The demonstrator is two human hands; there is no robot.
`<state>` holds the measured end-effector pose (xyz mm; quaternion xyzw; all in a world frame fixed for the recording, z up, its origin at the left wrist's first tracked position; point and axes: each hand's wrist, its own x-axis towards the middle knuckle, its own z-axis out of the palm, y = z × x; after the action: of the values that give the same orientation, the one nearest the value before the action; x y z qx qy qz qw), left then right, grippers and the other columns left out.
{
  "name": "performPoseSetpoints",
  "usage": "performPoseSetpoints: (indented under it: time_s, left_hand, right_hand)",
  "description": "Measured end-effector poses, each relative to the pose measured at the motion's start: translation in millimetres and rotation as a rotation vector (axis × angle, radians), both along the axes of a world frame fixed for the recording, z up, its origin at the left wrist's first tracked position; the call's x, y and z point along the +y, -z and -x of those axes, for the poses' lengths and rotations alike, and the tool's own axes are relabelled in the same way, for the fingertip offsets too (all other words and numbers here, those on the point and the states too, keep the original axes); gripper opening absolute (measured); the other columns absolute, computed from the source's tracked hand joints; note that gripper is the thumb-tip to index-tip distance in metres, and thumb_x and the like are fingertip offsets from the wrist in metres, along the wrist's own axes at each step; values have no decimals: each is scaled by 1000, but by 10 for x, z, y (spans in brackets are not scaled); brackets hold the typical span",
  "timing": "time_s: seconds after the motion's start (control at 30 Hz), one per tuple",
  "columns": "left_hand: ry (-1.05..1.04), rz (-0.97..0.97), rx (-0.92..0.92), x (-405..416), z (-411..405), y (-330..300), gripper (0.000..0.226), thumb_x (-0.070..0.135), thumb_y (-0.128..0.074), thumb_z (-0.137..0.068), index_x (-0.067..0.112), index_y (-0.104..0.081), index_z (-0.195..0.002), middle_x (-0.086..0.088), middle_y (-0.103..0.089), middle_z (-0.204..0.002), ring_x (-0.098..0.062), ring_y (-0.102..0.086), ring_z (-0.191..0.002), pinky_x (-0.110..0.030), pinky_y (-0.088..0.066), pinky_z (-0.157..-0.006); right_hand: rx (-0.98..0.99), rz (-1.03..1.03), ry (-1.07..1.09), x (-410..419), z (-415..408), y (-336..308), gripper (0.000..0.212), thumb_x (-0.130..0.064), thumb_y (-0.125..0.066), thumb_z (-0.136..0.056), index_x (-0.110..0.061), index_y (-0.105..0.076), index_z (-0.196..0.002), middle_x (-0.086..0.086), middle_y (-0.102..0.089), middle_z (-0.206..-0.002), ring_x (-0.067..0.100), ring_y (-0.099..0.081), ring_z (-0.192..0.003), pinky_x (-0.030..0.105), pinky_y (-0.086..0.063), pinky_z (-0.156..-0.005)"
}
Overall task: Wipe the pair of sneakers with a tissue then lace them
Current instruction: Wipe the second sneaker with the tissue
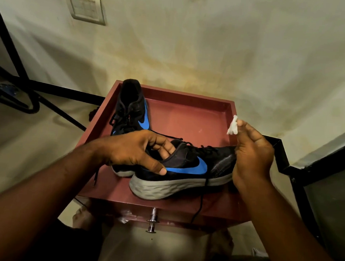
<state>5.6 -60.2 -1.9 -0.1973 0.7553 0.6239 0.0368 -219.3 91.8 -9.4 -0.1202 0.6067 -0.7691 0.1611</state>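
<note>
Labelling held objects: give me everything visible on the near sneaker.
The near black mesh sneaker with blue swoosh and thick grey foam sole lies sideways on the red wooden table's front edge, toe pointing right. Its black laces are loose, one dangling over the edge. The left hand grips its heel collar; the right hand, pinching a white tissue, is at its toe.

My left hand (pixel 138 150) covers the heel collar of the near sneaker (pixel 185 171), and my fingers go down inside its opening, out of sight. My right hand (pixel 252 157) hides that sneaker's toe tip. Most of the tissue (pixel 233 126) is lost behind my fingertips; only a crumpled white scrap shows. The far sneaker (pixel 130 107) has its front end blocked by my left hand and the near one. Both my forearms run off the bottom edge.
</note>
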Motion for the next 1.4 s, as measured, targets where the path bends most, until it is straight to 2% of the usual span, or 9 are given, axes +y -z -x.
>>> performPoseSetpoints:
  time_s: [0.1,0.37,0.43,0.53,0.67,0.87,1.03,1.27,1.4]
  left_hand:
    - [-7,27,16,16,7,4,42,5,-89,-79,19,-75,-115,0,-73,-103,-18,-71,-99,-30,-57,-88]
    - [-294,164,123,237,109,5,44,9,-92,-76,20,-74,-114,-6,-76,-101,-32,-75,-94,-38,-64,-86]
    - [-440,276,118,312,170,64,46,17,-95,-74,24,-72,-113,2,-74,-94,-25,-76,-88,-42,-64,-86]
    - [-546,476,71,481,256,127,53,24,-94,-74,24,-68,-119,12,-71,-94,1,-70,-87,-18,-58,-82]
    - [-323,514,-15,502,231,65,75,30,-96,-70,28,-58,-135,17,-65,-117,2,-66,-105,-25,-55,-97]
    - [91,127,25,147,-31,-13,70,-10,-78,-83,23,-58,-142,8,-63,-140,-30,-61,-133,-64,-51,-104]
    - [165,783,153,162,93,123,35,23,-70,-99,31,-68,-133,31,-64,-122,7,-53,-116,-8,-40,-97]
    - [188,1280,225,259,321,306,39,46,-40,-101,28,-71,-116,15,-66,-128,-30,-35,-149,-45,-28,-110]
    - [89,1219,342,447,556,266,17,32,-56,-100,26,-70,-93,10,-67,-95,-21,-61,-108,-46,-45,-98]
  right_hand:
    - [-60,16,6,-15,17,-3,15,-20,-77,-91,-18,-78,-106,-1,-74,-92,-3,-58,-66,19,-46,-75]
    - [-29,43,-62,-39,-37,-39,14,-19,-77,-92,-15,-79,-105,2,-78,-95,4,-66,-77,28,-54,-82]
    - [-14,28,-57,-31,-42,-36,11,-17,-75,-93,-17,-79,-104,5,-78,-100,-2,-64,-71,22,-53,-76]
    - [9,-7,-65,-30,-58,-27,10,-19,-74,-94,-24,-78,-102,3,-79,-105,-2,-62,-73,25,-51,-81]
    - [-8,-27,-94,-41,-88,-26,14,-21,-74,-94,-22,-77,-108,0,-80,-106,-2,-61,-77,24,-50,-81]
    - [-18,-49,-95,-71,-57,-13,18,-17,-73,-95,-14,-77,-113,4,-79,-109,-2,-59,-68,19,-48,-72]
    - [-64,-34,-111,-110,-115,-37,22,-12,-70,-97,-8,-74,-118,-6,-76,-91,-3,-53,-53,14,-43,-51]
    - [-71,-70,-134,-83,-108,-29,23,-15,-70,-98,-9,-74,-120,-4,-64,-74,1,-41,-50,17,-37,-44]
    - [-77,-51,-123,-64,-55,-46,22,-20,-72,-96,-11,-76,-117,-1,-56,-71,7,-38,-54,19,-35,-46]
